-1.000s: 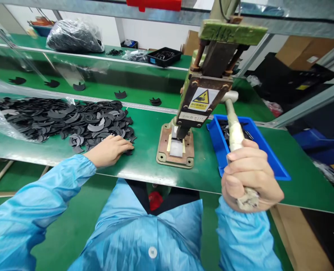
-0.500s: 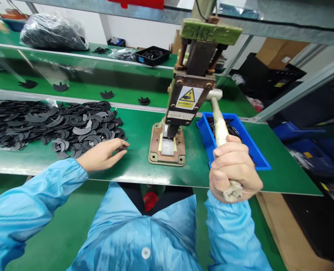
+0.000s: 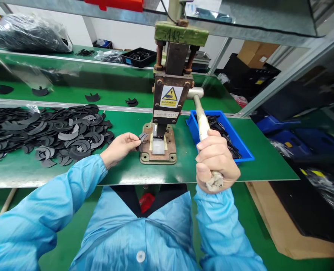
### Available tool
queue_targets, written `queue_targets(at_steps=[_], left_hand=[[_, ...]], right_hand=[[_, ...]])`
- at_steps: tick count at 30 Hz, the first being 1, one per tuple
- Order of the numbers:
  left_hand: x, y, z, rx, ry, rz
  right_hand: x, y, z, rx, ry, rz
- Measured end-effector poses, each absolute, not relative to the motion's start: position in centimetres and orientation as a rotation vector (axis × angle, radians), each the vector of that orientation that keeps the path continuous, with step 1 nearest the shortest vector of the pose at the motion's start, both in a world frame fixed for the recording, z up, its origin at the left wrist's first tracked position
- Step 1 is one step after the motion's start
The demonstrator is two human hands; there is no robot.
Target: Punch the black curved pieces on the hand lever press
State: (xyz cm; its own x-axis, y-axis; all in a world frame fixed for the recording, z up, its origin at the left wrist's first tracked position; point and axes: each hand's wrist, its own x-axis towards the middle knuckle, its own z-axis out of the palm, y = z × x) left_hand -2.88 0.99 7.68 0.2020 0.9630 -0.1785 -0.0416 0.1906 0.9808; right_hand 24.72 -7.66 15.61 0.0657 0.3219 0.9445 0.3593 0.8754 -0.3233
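- One curved black piece [image 3: 142, 142] is pinched between the thumb and fingers of the left hand [image 3: 121, 148], at the left edge of the press's base plate [image 3: 170, 146]; whether it touches the plate, I cannot tell.
- The fingers of the right hand [image 3: 217, 161] are wrapped around the lever handle [image 3: 202, 122] of the green press [image 3: 174, 56].
- More such pieces lie in a pile [image 3: 79, 137] left of the press on the green surface [image 3: 183, 174]; a blue bin [image 3: 193, 130] with dark parts stands to its right.
- The step in hand looks like feeding: the piece is beside the pale block [image 3: 158, 146], not yet under the ram [image 3: 161, 130].
- Next, I judge, the move calls for turning and seating the piece squarely, then clearing the left fingers before any pull on the lever.
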Motion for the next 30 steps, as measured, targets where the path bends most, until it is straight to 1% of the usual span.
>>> queue_targets(at_steps=[3, 12, 16, 20, 23, 30], left_hand=[[-1.7, 2.9, 7.6, 1.086, 1.099, 0.95], [1.2, 7.0, 7.9, 1.159, 1.073, 0.704], [1.9, 7.6, 8.0, 1.251, 1.088, 0.681], [2.3, 7.9, 8.5, 1.347, 1.141, 0.566], [2.6, 8.1, 9.0, 1.324, 1.19, 0.475], [3.5, 8.2, 9.7, 1.246, 1.286, 0.401]], right_hand=[[24.8, -7.6, 15.5, -0.568, -1.53, -0.03], [25.1, -7.9, 15.5, -0.608, -1.566, -0.029], [25.0, -8.0, 15.4, -0.615, -1.566, -0.03], [24.9, -8.0, 15.3, -0.608, -1.553, -0.034], [24.9, -8.1, 15.3, -0.617, -1.551, -0.033], [25.0, -8.1, 15.4, -0.633, -1.545, -0.042]])
